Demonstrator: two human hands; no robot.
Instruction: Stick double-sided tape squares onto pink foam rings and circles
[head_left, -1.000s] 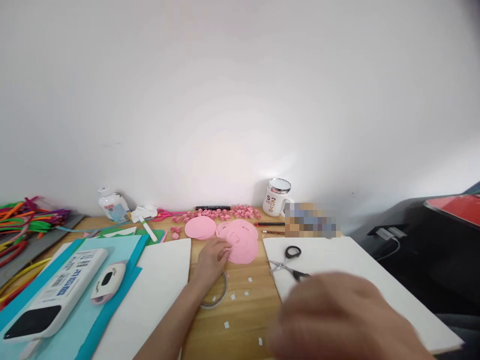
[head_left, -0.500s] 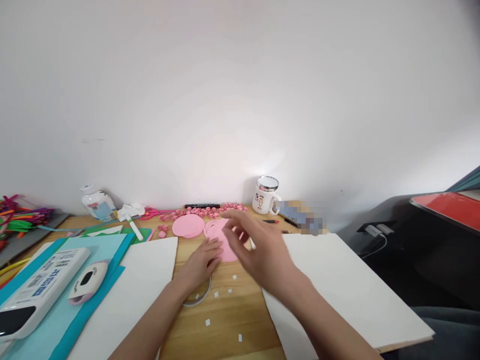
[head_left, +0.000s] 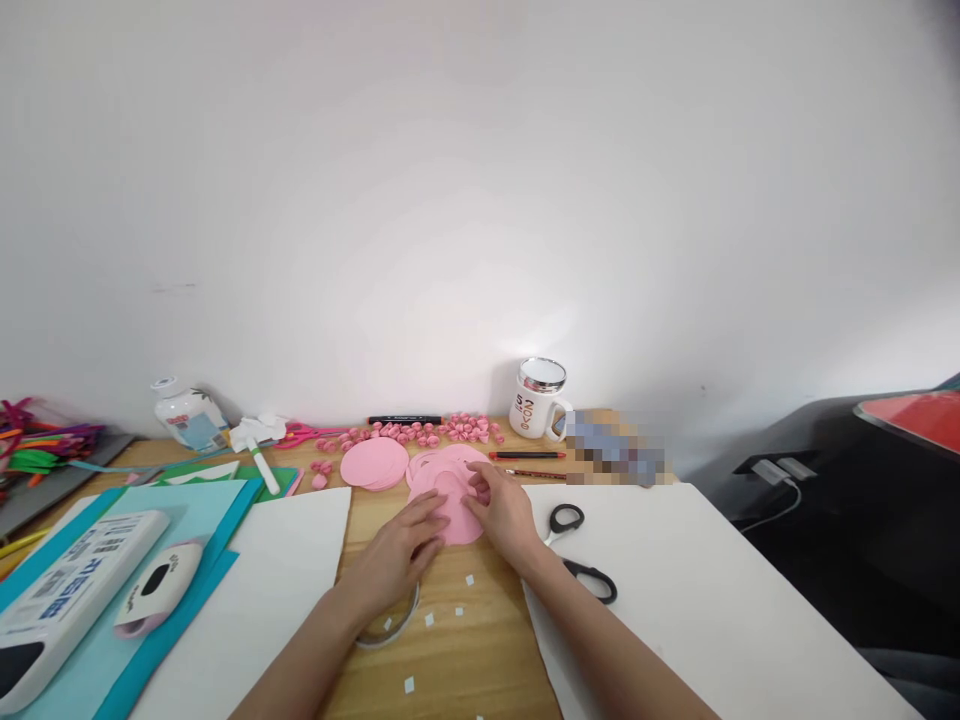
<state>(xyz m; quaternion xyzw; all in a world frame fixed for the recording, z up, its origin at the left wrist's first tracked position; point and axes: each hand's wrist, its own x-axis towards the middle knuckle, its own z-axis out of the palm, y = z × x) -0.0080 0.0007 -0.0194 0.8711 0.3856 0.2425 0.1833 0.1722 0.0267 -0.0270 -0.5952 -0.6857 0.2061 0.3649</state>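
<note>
Both hands meet over a pile of pink paper circles point(head_left: 454, 500) in the middle of the wooden desk point(head_left: 465, 640). My left hand point(head_left: 397, 552) lies on the near left edge of the pile, fingers stretched flat. My right hand point(head_left: 504, 512) pinches the right side of the top pink circle with curled fingers. A second stack of pink circles point(head_left: 373, 464) lies just to the left. Black-handled scissors point(head_left: 574, 550) rest on the white sheet point(head_left: 697, 590) beside my right wrist. A tape roll point(head_left: 390, 622) sits partly under my left wrist.
Small pink rolled pieces point(head_left: 420, 432), a black marker point(head_left: 405, 419), a white mug point(head_left: 536, 398) and two pencils point(head_left: 529, 456) line the wall. Blue sheets point(head_left: 195, 520) with a white device point(head_left: 71, 590) and a punch point(head_left: 154, 588) lie left. A black machine point(head_left: 847, 500) stands right.
My right hand came in from the near right, crossed the white sheet and landed on the pink circles. The left hand stayed on the pile. The view shifted slightly.
</note>
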